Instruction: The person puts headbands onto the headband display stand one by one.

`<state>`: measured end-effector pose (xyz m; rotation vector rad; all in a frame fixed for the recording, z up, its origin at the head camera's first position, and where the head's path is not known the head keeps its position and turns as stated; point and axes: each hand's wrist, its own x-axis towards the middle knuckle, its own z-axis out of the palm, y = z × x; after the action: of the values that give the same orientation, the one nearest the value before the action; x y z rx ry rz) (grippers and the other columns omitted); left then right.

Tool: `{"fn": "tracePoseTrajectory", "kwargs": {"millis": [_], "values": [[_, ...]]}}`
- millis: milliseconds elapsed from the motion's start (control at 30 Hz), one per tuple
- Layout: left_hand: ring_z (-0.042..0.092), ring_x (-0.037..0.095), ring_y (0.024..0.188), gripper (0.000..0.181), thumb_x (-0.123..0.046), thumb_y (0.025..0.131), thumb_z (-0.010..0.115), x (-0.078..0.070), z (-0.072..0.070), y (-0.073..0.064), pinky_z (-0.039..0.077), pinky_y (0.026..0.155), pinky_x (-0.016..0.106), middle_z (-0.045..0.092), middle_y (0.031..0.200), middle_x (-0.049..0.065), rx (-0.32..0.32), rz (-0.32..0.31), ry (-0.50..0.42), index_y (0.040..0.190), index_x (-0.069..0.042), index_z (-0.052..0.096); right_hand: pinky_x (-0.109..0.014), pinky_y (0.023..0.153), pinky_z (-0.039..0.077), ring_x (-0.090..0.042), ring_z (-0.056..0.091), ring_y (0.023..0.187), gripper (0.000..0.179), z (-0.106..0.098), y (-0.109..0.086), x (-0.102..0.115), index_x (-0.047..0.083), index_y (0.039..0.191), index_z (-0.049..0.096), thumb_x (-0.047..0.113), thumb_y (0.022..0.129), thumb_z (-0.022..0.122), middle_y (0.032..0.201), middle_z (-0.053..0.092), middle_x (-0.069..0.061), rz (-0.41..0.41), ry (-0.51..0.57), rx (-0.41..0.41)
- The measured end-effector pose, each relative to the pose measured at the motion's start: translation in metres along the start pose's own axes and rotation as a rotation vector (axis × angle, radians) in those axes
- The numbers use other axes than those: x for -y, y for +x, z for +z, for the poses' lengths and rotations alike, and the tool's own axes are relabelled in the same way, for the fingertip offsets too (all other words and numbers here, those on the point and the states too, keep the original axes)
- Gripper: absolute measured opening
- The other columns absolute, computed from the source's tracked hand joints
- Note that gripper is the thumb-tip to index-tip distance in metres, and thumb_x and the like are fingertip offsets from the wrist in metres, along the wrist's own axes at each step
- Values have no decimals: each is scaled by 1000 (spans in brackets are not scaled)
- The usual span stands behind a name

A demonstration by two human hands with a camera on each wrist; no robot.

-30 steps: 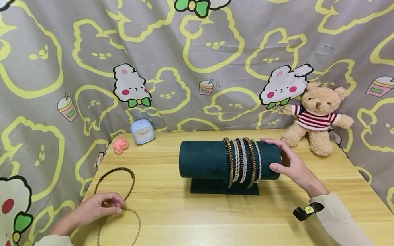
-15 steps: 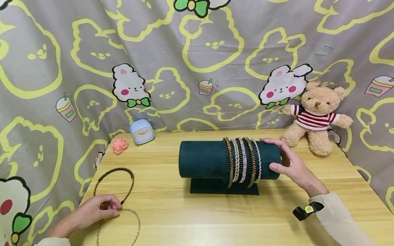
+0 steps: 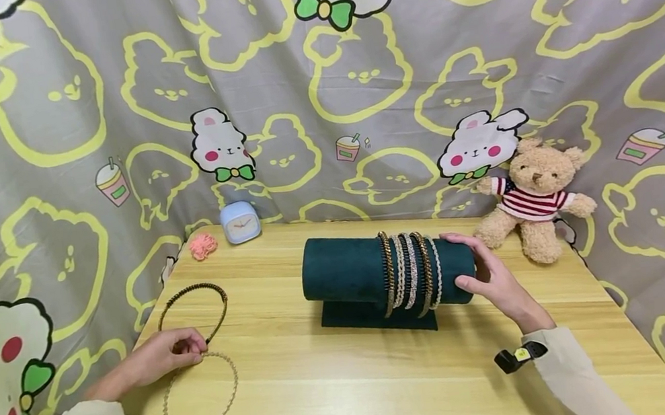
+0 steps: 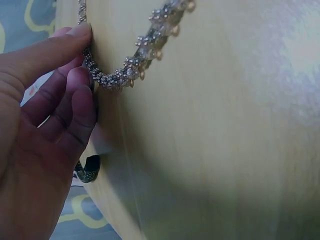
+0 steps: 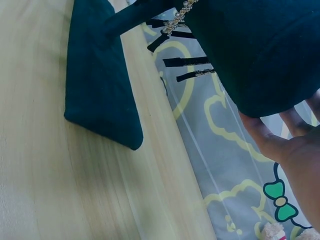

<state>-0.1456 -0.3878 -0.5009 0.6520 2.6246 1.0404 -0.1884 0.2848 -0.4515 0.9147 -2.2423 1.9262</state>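
At the left of the head view, my left hand [image 3: 162, 354] has its fingertips on the top of a beaded headband [image 3: 233, 383] whose two dark tips point toward the front of the table. In the left wrist view, thumb and fingers pinch the curve of this beaded headband [image 4: 117, 80]. Just behind it lies a darker headband [image 3: 195, 287], partly covered by the hand. My right hand [image 3: 502, 288] grips the right end of a dark teal velvet cylinder stand [image 3: 342, 271]. Several beaded headbands [image 3: 401, 271] sit side by side around its right half; their black tips [image 5: 186, 62] hang below.
A blue clock [image 3: 241, 222] and a pink scrunchie-like bundle [image 3: 203, 246] are at the back left of the wooden table [image 3: 328, 397]. The back right corner holds a teddy bear [image 3: 532, 200] in a striped shirt. A patterned curtain [image 3: 274, 58] surrounds the table.
My left fingertips have shifted slightly left and down at the top of the beaded headband. The right hand and the stand have stayed in place.
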Motion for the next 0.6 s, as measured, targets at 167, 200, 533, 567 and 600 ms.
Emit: {"fn": "tracePoseTrajectory", "kwargs": {"millis": [167, 200, 533, 567, 600], "values": [[60, 1, 81, 7, -12, 101, 78, -1, 1, -1, 50, 70, 22, 70, 91, -7, -1, 31, 6, 107, -15, 76, -19, 115, 45, -12, 45, 153, 68, 0, 0, 0, -1, 163, 37, -15, 100, 58, 174, 34, -15, -1, -7, -5], [60, 1, 81, 7, -12, 102, 78, -2, 1, -1, 51, 70, 22, 70, 92, -6, -2, 38, 8, 108, -14, 77, -19, 115, 45, -12, 44, 153, 68, 0, 0, 0, -1, 163, 37, -15, 100, 58, 174, 33, -17, -3, -9, -5], [64, 1, 85, 18, -8, 105, 72, -13, -11, 4, 57, 67, 25, 74, 102, 2, -24, 35, 14, 121, -5, 79, -18, 114, 44, -10, 45, 151, 70, 0, 0, 0, 2, 164, 37, -14, 99, 60, 174, 33, -17, 18, -41, -16], [65, 3, 84, 18, -8, 105, 71, -15, -12, 5, 58, 67, 26, 73, 101, 2, -22, 32, 8, 121, -5, 79, -18, 114, 44, -10, 45, 151, 71, 0, -1, 1, 2, 165, 37, -14, 99, 60, 174, 34, -15, 20, -44, -17], [65, 5, 83, 18, -8, 106, 71, -17, -14, 7, 59, 66, 26, 73, 101, 3, -18, 29, 1, 121, -5, 79, -18, 114, 44, -10, 45, 151, 71, 0, -1, 1, 2, 165, 37, -14, 99, 60, 174, 35, -13, 20, -44, -18]]}}
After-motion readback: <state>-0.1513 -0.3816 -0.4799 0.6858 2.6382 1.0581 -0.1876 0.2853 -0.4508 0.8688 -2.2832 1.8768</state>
